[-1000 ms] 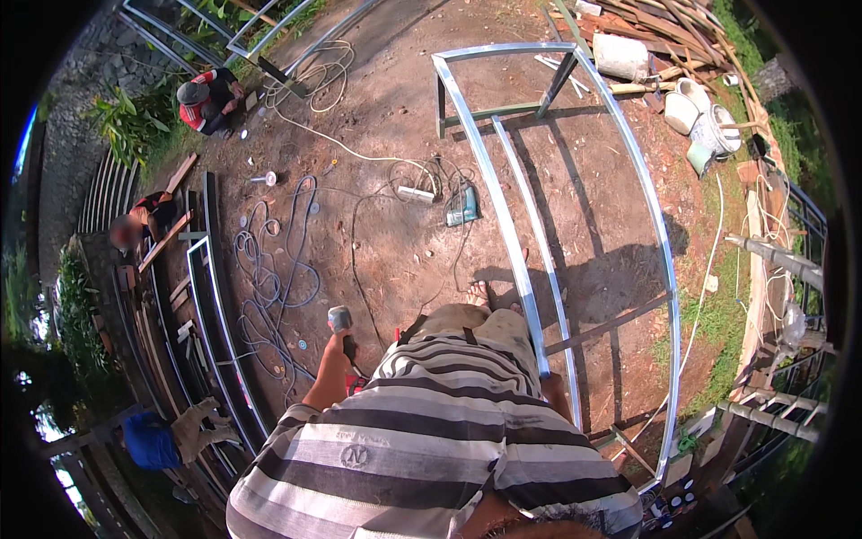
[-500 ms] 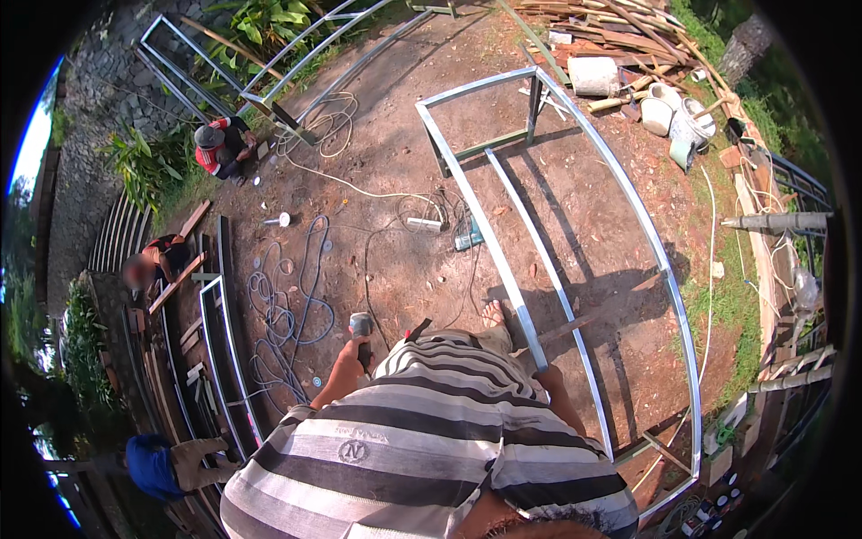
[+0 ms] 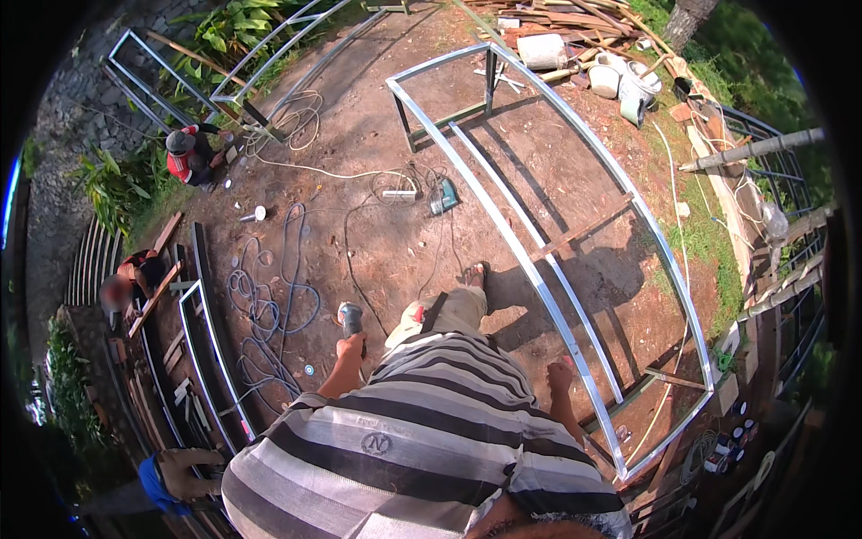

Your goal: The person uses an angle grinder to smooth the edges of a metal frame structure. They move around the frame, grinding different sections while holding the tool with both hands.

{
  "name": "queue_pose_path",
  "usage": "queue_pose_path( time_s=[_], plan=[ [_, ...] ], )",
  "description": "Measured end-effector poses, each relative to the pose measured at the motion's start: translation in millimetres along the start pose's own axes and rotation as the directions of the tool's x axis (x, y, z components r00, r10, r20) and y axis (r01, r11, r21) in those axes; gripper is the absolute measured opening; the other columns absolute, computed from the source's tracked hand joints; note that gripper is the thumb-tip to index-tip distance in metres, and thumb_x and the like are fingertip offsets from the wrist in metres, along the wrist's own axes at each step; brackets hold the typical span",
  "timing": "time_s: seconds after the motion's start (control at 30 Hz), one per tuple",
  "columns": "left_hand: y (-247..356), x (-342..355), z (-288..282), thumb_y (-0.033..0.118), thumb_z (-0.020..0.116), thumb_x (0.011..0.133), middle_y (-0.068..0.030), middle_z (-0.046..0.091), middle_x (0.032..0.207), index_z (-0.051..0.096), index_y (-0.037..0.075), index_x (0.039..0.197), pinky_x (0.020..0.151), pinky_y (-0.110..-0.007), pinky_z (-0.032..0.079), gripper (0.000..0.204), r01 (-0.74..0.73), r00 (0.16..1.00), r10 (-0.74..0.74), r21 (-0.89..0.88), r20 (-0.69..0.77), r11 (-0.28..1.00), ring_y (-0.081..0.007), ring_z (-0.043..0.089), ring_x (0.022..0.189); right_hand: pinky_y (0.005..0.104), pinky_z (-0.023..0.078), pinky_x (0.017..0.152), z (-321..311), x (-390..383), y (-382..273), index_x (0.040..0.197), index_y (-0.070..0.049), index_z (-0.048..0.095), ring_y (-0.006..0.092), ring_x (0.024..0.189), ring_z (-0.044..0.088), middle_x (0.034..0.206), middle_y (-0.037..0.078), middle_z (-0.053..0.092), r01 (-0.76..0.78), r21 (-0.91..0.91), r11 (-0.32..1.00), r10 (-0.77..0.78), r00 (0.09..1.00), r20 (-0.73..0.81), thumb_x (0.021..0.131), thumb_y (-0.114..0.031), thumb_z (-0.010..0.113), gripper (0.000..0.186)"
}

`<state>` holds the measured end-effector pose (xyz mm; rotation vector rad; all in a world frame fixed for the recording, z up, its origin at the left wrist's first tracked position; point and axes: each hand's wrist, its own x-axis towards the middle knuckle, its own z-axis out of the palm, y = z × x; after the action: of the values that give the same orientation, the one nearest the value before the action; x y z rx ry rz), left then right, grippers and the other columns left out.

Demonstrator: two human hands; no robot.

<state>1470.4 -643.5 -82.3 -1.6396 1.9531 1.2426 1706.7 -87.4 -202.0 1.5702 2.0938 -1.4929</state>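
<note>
My left hand point(image 3: 350, 347) is closed round the body of an angle grinder point(image 3: 351, 320), which points away from me over the dirt. My right hand point(image 3: 560, 370) hangs low with its fingers curled, just left of the near bar of a long metal frame point(image 3: 548, 305). A small gap shows between that hand and the bar, and nothing can be made out in the hand. The frame is made of shiny square tubes with dark legs at its far end. Beyond my feet lies a teal power tool point(image 3: 443, 197) with a cord.
Blue-grey hose point(image 3: 292, 301) and pale cable point(image 3: 341, 175) lie coiled on the ground. Two people point(image 3: 189, 157) crouch at the left; another point(image 3: 171, 476) stands lower left. Metal and wood lengths point(image 3: 215, 350) lie nearby. Buckets point(image 3: 606, 81) and a timber pile point(image 3: 575, 22) are at far right.
My right hand has come away from the frame's near bar, which now shows along its length. The grinder is still in my left hand. The whole view has shifted as I moved.
</note>
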Motion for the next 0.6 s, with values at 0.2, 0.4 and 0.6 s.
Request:
queue_pose_path(
  time_s=[0.2, 0.4, 0.6],
  plan=[
    [-16.3, -3.5, -52.3, 0.03, 0.087, 0.068, -0.012, 0.07, 0.078, 0.072, -0.003, 0.085, 0.052, -0.039, 0.053, 0.04, -0.172, 0.984, 0.177, 0.179, -0.01, 0.969, -0.0224, 0.068, 0.063, 0.0421, 0.057, 0.063, 0.6, -104.8, 134.9, 0.108, -0.001, 0.073, 0.0303, 0.077, 0.072, 0.094, 0.017, 0.073, -0.564, 0.076, 0.823, 0.517, 0.797, 0.313, 0.086, -0.016, 0.066, 0.027],
    [25.7, -51.5, -68.0, 0.038, 0.085, 0.067, -0.0174, 0.073, 0.081, 0.073, -0.002, 0.085, 0.068, -0.041, 0.057, 0.046, -0.395, 0.911, 0.405, 0.461, 0.083, 0.795, -0.0283, 0.073, 0.069, 0.0359, 0.054, 0.056, 29.0, -120.6, 165.7, 0.107, 0.001, 0.072, 0.0235, 0.068, 0.069, 0.088, 0.013, 0.072, -0.556, 0.105, 0.825, 0.492, 0.796, 0.352, 0.088, -0.015, 0.064, 0.026],
    [69.2, -106.9, -62.4, 0.04, 0.085, 0.066, -0.0253, 0.072, 0.11, 0.062, -0.003, 0.121, 0.092, -0.047, 0.054, 0.074, -0.632, 0.729, 0.66, 0.548, 0.181, 0.548, -0.0384, 0.071, 0.104, 0.0286, 0.051, 0.059, 85.1, -100.5, -12.0, 0.114, 0.002, 0.071, 0.0167, 0.07, 0.068, 0.09, 0.01, 0.071, -0.11, 0.204, 0.973, 0.056, 0.966, 0.252, 0.091, -0.015, 0.067, 0.029]
  ],
)
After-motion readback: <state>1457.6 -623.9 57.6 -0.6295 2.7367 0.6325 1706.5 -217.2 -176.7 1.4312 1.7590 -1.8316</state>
